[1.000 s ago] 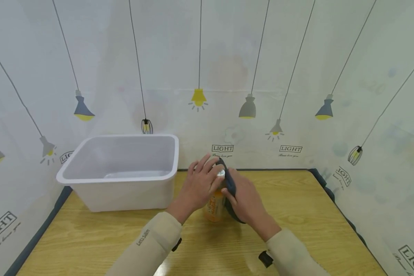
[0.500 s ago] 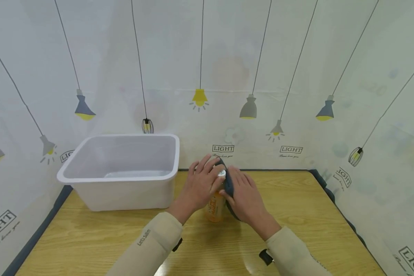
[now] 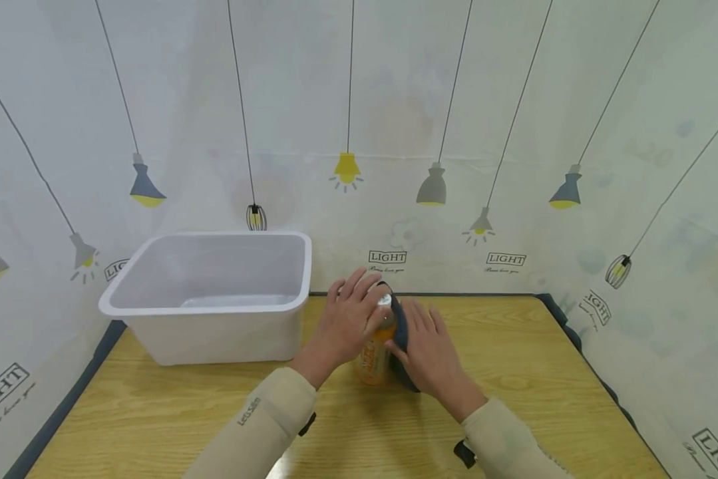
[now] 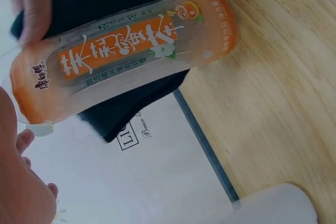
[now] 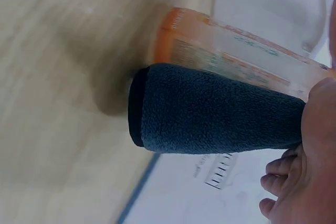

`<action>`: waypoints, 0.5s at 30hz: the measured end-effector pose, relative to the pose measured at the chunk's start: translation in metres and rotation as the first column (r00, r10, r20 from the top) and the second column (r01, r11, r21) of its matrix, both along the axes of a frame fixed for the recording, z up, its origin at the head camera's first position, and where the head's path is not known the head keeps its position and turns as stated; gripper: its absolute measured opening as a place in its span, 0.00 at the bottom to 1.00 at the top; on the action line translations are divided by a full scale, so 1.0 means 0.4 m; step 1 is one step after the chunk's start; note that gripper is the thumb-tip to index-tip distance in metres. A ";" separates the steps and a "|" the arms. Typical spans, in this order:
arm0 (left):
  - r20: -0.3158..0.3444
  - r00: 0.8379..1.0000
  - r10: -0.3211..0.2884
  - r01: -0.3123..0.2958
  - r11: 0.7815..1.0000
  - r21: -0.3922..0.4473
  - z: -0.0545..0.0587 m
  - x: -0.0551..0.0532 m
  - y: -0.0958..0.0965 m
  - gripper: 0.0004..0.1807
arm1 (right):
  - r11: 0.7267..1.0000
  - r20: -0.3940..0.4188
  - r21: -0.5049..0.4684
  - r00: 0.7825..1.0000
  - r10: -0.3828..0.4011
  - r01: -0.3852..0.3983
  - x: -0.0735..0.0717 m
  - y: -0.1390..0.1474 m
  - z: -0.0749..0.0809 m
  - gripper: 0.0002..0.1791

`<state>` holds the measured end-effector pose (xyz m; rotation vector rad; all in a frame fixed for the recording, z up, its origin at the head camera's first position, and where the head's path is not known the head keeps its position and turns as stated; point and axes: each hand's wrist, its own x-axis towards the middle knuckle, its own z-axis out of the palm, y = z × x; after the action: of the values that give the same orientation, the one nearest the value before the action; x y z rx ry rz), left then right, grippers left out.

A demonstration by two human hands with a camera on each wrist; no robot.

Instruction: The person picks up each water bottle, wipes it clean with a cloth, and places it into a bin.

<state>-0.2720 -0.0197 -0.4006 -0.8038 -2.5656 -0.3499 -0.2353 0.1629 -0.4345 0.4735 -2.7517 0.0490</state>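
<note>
A clear drink bottle [image 3: 370, 362] with an orange label stands upright on the table. My left hand [image 3: 348, 320] grips it near the top, by the white cap [image 3: 384, 301]. Against the bottle's right side lies a folded dark blue cloth [image 5: 220, 111], which my right hand [image 3: 432, 346] holds with the thumb on the near side. White lettering on the orange label [image 4: 121, 48] faces the left wrist camera, and the cloth shows behind the bottle there. In the right wrist view the cloth covers part of the bottle [image 5: 231, 51].
A white plastic tub [image 3: 215, 332] stands left of the bottle, towards the back of the wooden table [image 3: 514, 372]. Behind the table hangs a pale wall covering [image 3: 299, 100] printed with lamps. Dark edging [image 3: 598, 372] runs along the table's sides and back.
My right hand has shifted slightly along the bottle's side with the cloth, whose lower end rose and then came down again. The left hand and the bottle stay almost in place.
</note>
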 end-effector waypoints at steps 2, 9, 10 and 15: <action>0.000 1.000 -0.003 0.003 1.000 0.007 0.000 0.000 0.000 0.21 | 1.000 0.031 0.000 1.000 -0.004 0.004 0.001 0.001 -0.022 0.44; 0.035 0.999 -0.007 0.006 1.000 0.007 0.001 0.002 0.003 0.22 | 1.000 0.128 0.004 0.992 -0.022 0.021 0.003 -0.003 -0.090 0.44; 0.037 0.999 -0.005 0.005 1.000 0.005 0.001 0.001 0.003 0.22 | 1.000 0.129 0.009 0.991 -0.023 0.022 0.003 -0.003 -0.095 0.45; 0.046 0.999 0.004 -0.004 1.000 -0.001 0.003 0.002 0.003 0.23 | 0.999 0.150 0.036 0.988 -0.041 0.035 0.005 -0.007 -0.106 0.45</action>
<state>-0.2712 -0.0186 -0.3996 -0.7999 -2.6098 -0.3708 -0.2333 0.1599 -0.4771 0.4429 -2.9131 0.0302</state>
